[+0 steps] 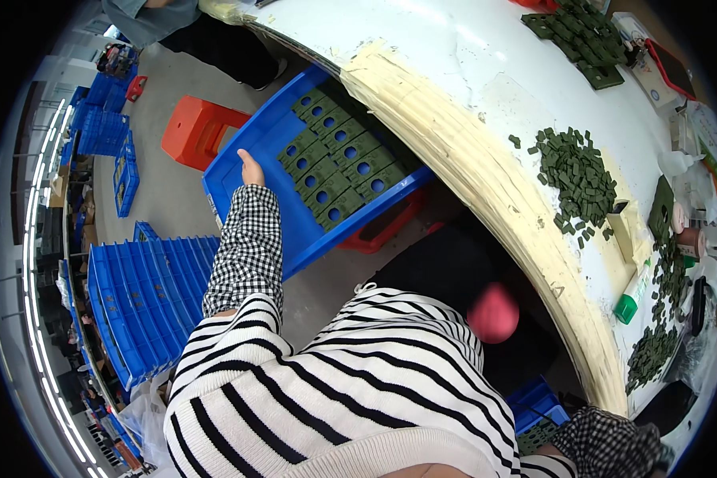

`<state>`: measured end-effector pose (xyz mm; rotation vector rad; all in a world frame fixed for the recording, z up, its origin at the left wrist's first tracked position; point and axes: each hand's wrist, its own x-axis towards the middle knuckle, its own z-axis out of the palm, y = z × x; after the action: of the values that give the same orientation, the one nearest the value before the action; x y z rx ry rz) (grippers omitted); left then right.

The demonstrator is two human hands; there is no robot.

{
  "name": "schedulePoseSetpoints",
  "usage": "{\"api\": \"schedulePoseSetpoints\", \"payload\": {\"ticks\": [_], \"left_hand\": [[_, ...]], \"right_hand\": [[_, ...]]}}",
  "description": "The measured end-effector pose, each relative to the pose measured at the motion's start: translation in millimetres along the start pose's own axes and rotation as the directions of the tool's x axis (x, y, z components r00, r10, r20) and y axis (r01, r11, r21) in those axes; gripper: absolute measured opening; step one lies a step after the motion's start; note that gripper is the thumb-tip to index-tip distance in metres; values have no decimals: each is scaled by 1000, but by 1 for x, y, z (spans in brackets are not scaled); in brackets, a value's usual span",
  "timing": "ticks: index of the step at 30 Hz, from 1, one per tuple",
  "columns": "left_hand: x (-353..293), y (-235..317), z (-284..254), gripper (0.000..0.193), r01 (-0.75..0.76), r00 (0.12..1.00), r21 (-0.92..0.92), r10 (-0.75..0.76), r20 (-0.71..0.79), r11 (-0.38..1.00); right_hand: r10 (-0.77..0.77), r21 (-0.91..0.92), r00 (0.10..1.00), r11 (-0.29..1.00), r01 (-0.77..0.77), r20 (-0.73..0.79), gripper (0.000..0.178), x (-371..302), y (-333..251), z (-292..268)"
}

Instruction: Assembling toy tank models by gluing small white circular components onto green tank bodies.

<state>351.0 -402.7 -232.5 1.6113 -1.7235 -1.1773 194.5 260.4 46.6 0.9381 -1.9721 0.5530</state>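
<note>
While left hand (pixel 252 172) at blue tray (pixel 267 135), right sleeve's (pixel 601 434) end murky.

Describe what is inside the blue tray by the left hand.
Flat green parts with round holes lie in rows in the tray. The table edge covers part of its right side; anything there is hidden.

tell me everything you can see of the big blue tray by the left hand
The tray looks like plastic: shallow, rectangular, with a raised rim. Flat green parts with round holes lie inside in rows, leaving bare blue floor at the left. The table hides part of its right end. The left hand is over its left side; contact is unclear.
</note>
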Motion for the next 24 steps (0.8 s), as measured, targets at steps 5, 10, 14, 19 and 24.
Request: {"api": "schedulePoseSetpoints", "payload": {"ticks": [5,10,14,19,24], "left_hand": [[8,1,-3,86,-13,997,-20,12,-73,1000],[17,6,8,84,-57,998,-76,56,-16,995],[11,12,8,84,-83,995,-75,78,-69,994],[5,19,9,81,-119,990,-122,108,-93,985],[5,18,15,81,-117,990,-134,105,-94,984]], "right_hand": [[-14,-25,951,999,23,310,27,-2,-15,17],[-14,-61,938,997,37,346,27,-4,-18,15],[-14,-58,937,998,37,349,28,-9,-17,16],[-18,-54,937,998,39,349,28,-8,-17,14],[-24,-67,935,996,51,353,28,-5,-17,10]]}}
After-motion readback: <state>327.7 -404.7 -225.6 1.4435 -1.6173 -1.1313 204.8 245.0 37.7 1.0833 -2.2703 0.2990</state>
